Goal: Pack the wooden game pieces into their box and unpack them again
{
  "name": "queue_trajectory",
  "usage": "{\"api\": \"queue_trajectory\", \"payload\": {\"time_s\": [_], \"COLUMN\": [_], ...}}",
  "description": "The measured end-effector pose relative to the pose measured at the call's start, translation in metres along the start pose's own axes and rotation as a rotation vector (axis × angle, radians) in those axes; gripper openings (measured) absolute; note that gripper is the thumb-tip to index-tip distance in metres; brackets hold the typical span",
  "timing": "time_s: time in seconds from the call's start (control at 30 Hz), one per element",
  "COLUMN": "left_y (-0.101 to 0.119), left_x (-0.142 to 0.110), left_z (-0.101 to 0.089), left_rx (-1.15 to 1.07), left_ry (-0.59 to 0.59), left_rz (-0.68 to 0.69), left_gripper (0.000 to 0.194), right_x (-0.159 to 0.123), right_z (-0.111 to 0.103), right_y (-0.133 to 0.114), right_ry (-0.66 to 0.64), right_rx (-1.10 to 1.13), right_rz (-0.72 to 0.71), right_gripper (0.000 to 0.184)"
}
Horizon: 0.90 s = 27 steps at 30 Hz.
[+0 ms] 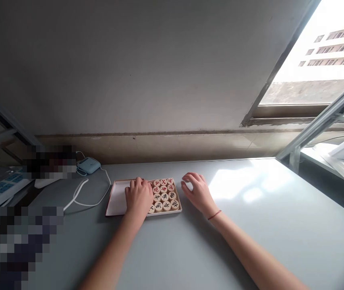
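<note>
A shallow white box [118, 199] with a reddish edge lies on the table. Round wooden Chinese chess pieces [164, 196] stand in rows in its right part, red characters at the back and black ones in front. The box's left part shows a bare white bottom. My left hand [138, 194] is over the middle of the box, against the pieces, fingers bent downward and close together; whatever they grip is hidden. Just right of the box, apart from it, my right hand [198, 191] is held with curved fingers and a gap between thumb and forefinger, holding nothing visible.
A light blue device [88, 165] with a white cable [92, 204] sits left of the box. Power strips [1, 186] are farther left. The wall runs along the back edge of the grey table [172, 257]. A metal post [320, 112] stands at right.
</note>
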<state>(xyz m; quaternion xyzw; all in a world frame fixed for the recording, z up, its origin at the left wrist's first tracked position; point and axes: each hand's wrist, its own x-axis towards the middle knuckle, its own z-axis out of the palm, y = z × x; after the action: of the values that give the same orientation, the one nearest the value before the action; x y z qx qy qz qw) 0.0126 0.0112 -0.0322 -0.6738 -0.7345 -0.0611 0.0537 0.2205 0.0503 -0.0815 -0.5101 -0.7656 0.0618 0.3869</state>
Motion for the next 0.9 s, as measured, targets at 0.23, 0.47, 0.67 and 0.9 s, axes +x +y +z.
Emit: {"api": "queue_trajectory", "payload": {"time_s": [0.23, 0.47, 0.67, 0.9], "left_y": [0.003, 0.004, 0.003, -0.003], "left_x": [0.006, 0.007, 0.007, 0.008], "left_z": [0.004, 0.005, 0.007, 0.007], "left_rx": [-0.011, -0.018, -0.029, -0.111], "left_ry": [-0.014, 0.004, 0.024, 0.036], "left_rz": [0.01, -0.013, -0.012, 0.068], "left_gripper": [0.036, 0.035, 0.031, 0.025], "right_x": [-0.005, -0.005, -0.004, -0.003], "right_z": [0.006, 0.005, 0.004, 0.003], "right_y": [-0.024, -0.025, -0.025, -0.024], "right_ry": [-0.13, -0.21, -0.227, -0.212], "right_rx": [0.091, 0.193, 0.211, 0.221], "right_rz": [0.022, 0.272, 0.29, 0.275], "right_gripper": [0.022, 0.031, 0.032, 0.028]}}
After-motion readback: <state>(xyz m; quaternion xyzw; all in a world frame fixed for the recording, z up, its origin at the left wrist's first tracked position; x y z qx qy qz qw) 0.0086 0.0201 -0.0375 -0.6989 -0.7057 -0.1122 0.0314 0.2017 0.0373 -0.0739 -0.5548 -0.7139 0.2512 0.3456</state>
